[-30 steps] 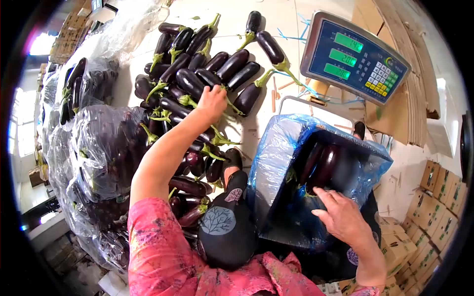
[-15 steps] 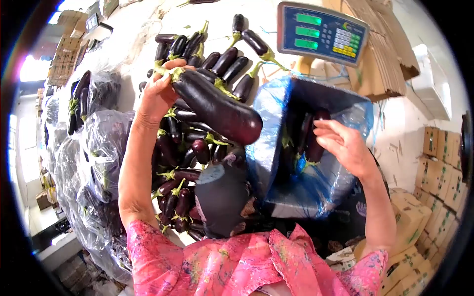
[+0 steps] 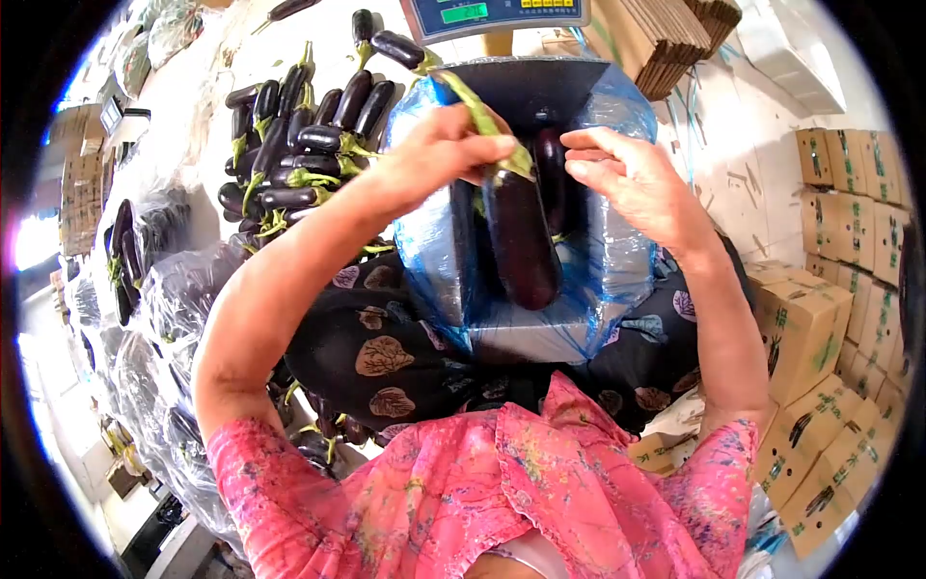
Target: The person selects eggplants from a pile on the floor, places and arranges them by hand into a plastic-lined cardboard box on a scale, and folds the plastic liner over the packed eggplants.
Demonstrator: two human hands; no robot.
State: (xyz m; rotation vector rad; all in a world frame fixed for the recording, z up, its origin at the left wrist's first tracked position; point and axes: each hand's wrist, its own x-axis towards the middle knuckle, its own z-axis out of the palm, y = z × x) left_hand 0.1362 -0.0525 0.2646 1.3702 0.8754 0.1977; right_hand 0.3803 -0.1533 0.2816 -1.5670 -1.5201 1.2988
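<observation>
White light [image 3: 37, 249] glares far left, with brown cartons [image 3: 854, 227] stacked right of the pale floor [image 3: 723, 150]

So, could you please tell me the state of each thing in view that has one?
Left hand: closed around the held eggplant's stem end
Held eggplant: tilted, stem end up, over the box
Right hand: fingers loosely open, nothing visibly held
Box: open, lined with blue plastic, eggplant inside
Loose eggplants: lying in a heap
Scale: display lit green, partly out of view
Cartons: stacked
</observation>
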